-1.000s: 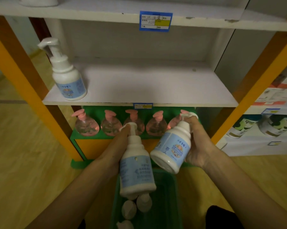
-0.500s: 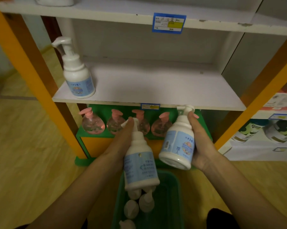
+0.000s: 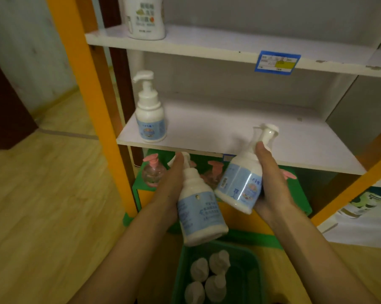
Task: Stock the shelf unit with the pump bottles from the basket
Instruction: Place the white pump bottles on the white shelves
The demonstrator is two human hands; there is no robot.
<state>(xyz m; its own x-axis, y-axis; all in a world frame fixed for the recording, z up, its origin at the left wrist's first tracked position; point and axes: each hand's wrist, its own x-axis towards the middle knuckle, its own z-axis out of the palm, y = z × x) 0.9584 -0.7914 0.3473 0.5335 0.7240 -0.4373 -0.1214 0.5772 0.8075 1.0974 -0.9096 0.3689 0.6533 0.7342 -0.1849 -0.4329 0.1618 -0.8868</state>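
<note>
My left hand [image 3: 171, 185] grips a white pump bottle with a blue label [image 3: 199, 210], tilted, above the green basket [image 3: 256, 279]. My right hand [image 3: 270, 181] holds a second white pump bottle [image 3: 242, 183], tilted, its pump head level with the front edge of the white middle shelf [image 3: 240, 130]. One matching bottle [image 3: 150, 119] stands upright at the shelf's left end. Several more white bottles [image 3: 209, 275] sit in the basket below my hands.
An orange post [image 3: 91, 99] frames the shelf unit on the left, another on the right [image 3: 349, 183]. The upper shelf [image 3: 207, 43] carries a large white bottle [image 3: 144, 17] and a blue price tag [image 3: 277, 62]. Pink-capped clear bottles [image 3: 153, 170] stand on the green bottom tier.
Both hands have risen with their bottles toward the middle shelf; the right bottle's pump now reaches the shelf edge. My view has shifted up and left.
</note>
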